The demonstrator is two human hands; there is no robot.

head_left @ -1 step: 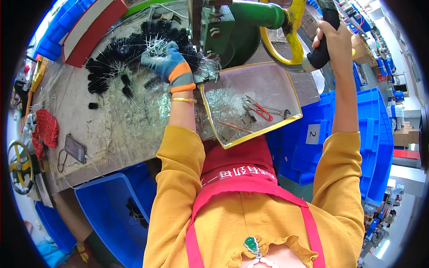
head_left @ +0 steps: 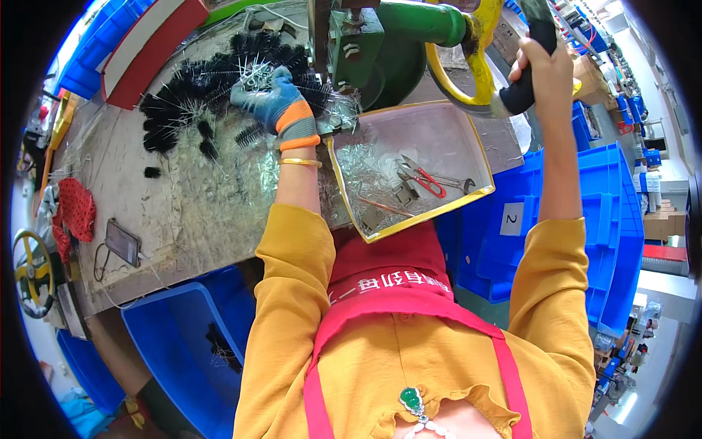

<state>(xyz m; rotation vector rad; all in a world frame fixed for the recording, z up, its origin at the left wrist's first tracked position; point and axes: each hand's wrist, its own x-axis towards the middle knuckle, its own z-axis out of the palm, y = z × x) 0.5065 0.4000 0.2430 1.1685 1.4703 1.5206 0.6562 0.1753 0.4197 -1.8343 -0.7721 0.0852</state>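
Note:
My left hand (head_left: 276, 104), in a grey-blue glove with an orange cuff, is closed on a small black bristle brush with a twisted wire stem. It rests at the edge of a pile of such brushes (head_left: 186, 99) on the worn bench, just left of a green press machine (head_left: 376, 40). My bare right hand (head_left: 541, 69) is raised and grips the black handle (head_left: 528, 80) of the machine's yellow handwheel (head_left: 457, 88). Between my arms sits a yellow-rimmed metal tray (head_left: 479, 194) holding red-handled snips (head_left: 423, 177) and wire scraps.
Blue plastic bins stand at the right (head_left: 592, 234) and under the bench at lower left (head_left: 172, 344). A phone (head_left: 122, 243) and a red cloth (head_left: 74, 211) lie on the bench's left side. A red and white box (head_left: 150, 47) sits at the back left, and another yellow handwheel (head_left: 31, 274) at the far left.

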